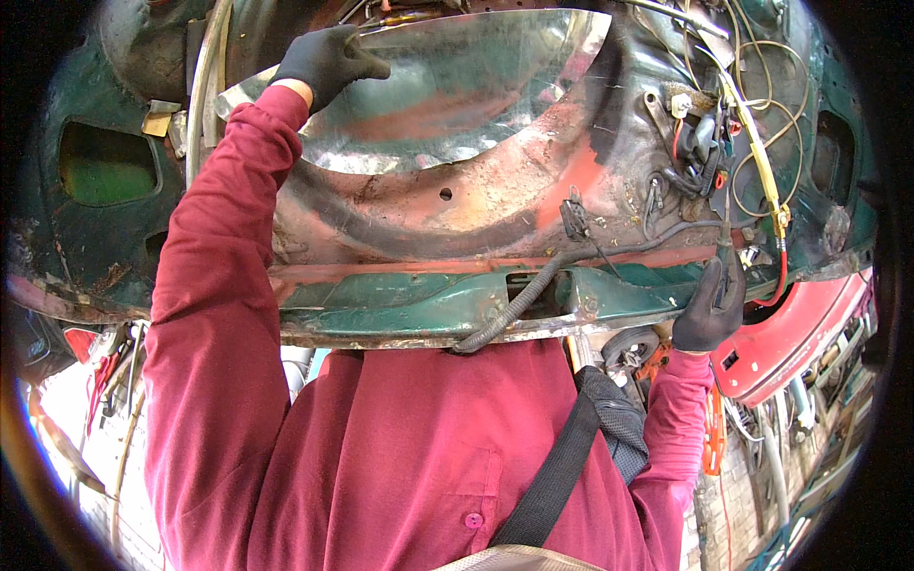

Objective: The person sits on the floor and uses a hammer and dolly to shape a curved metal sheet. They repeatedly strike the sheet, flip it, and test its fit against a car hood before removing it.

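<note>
A shiny, curved-edged sheet metal piece (457, 90) lies over the round well (400, 205) in a green car body's trunk floor. My left hand (328, 65), in a black glove, is at its far left edge. The thumb lies on top of the sheet and the fingers curl over toward the far edge, partly hidden. Over the trunk's near right edge, my gloved right hand (709, 303) is closed around a slim dark tool (726, 228) that points away from me. Its exact kind is unclear.
Right of the well lie wires and connectors (700, 157), a yellow hose (747, 114) and a looped thin cable. A corrugated conduit (524, 309) crosses the green sill (400, 303). A red panel (790, 338) stands below right, with clutter on the floor.
</note>
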A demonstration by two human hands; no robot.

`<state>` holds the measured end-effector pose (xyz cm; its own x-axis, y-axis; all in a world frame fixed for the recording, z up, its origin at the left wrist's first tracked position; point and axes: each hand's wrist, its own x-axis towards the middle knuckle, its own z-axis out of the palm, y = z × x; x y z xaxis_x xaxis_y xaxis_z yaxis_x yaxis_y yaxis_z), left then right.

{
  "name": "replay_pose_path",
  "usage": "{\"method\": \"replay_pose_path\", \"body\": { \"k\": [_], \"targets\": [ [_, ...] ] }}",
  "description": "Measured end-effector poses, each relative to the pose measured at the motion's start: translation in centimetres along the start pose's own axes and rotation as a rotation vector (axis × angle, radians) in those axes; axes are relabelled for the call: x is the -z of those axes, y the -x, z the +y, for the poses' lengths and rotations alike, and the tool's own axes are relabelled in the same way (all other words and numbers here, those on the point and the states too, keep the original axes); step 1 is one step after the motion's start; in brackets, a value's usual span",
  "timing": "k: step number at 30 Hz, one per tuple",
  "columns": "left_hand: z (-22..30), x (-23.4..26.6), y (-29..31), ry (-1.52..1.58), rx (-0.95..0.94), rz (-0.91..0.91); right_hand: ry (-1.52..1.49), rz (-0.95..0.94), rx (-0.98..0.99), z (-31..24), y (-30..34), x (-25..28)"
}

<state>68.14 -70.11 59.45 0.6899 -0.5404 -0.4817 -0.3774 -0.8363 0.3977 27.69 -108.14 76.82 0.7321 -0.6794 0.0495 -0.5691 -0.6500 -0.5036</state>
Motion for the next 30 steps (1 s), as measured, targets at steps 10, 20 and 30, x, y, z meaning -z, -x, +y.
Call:
{"method": "replay_pose_path", "body": {
  "k": [10,20,30],
  "targets": [
    [0.5,-3.5,1.0,0.024,-0.025,-0.048,0.044,-0.001,0.015,0.2,-0.1,0.1],
    [1.2,-6.9,1.7,-0.017,-0.064,-0.125,0.075,-0.011,0.024,0.0,-0.1,0.1],
    [0.1,-7.6,2.0,0.006,-0.022,-0.138,0.043,0.0,0.021,-0.1,-0.1,0.1]
  ]
}}
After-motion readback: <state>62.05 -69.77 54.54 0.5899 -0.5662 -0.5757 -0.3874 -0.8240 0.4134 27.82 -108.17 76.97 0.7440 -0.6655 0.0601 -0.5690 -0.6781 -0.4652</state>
